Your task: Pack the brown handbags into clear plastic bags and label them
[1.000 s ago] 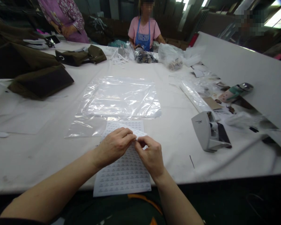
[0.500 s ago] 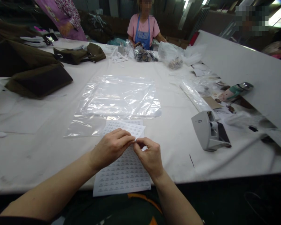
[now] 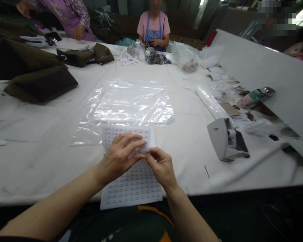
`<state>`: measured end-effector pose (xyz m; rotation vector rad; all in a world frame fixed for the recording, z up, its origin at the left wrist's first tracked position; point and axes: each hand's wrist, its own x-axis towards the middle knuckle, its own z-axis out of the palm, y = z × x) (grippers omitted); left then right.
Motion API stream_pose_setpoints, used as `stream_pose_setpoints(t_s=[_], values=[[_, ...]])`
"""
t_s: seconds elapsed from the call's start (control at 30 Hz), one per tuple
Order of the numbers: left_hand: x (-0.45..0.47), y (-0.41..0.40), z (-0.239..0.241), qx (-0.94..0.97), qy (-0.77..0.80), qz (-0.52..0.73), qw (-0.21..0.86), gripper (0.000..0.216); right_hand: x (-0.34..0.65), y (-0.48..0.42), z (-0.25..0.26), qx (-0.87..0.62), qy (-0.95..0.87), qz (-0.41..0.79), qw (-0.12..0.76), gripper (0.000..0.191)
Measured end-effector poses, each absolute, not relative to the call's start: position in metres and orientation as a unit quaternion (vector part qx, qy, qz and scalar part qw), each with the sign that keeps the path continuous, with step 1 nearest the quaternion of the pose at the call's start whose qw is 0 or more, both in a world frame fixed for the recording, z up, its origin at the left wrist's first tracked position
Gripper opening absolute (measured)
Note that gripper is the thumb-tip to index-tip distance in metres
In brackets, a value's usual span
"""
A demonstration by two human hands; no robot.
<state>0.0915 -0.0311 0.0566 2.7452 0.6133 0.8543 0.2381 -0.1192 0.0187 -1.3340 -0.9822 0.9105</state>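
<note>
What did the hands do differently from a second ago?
The left hand lifted and bent the top of the sticker sheet up toward the camera, fingers spread on it. The right hand stayed pinching at the same spot. The plastic bags and grey dispenser did not move.

White label sheet [image 3: 131, 188] printed with rows of small labels, flat on table edge, far end lifted and curled upright, overlapping near edge of clear plastic bag [image 3: 127, 104].
</note>
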Motion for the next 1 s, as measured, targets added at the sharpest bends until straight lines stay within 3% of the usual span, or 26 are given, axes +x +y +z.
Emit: stream_pose_setpoints(t_s=[0.17,0.37,0.63,0.9,1.0], values=[[0.088,-0.016,0.068,0.925,0.236,0.289,0.077,0.071,0.244,-0.120,0.016,-0.536,-0.416,0.458,0.574,0.012],[0.103,0.014,0.103,0.908,0.282,0.055,0.304,0.051,0.244,-0.118,0.022,-0.540,-0.432,0.451,0.565,0.011],[0.124,0.047,0.110,0.826,0.176,-0.149,0.514,0.062,0.247,-0.117,0.023,-0.562,-0.467,0.427,0.533,0.014],[0.126,0.045,0.093,0.761,0.182,-0.134,0.609,0.053,0.251,-0.117,0.027,-0.601,-0.444,0.370,0.552,0.009],[0.123,0.041,0.086,0.764,0.168,-0.110,0.613,0.050,0.252,-0.119,0.025,-0.626,-0.461,0.288,0.559,0.020]])
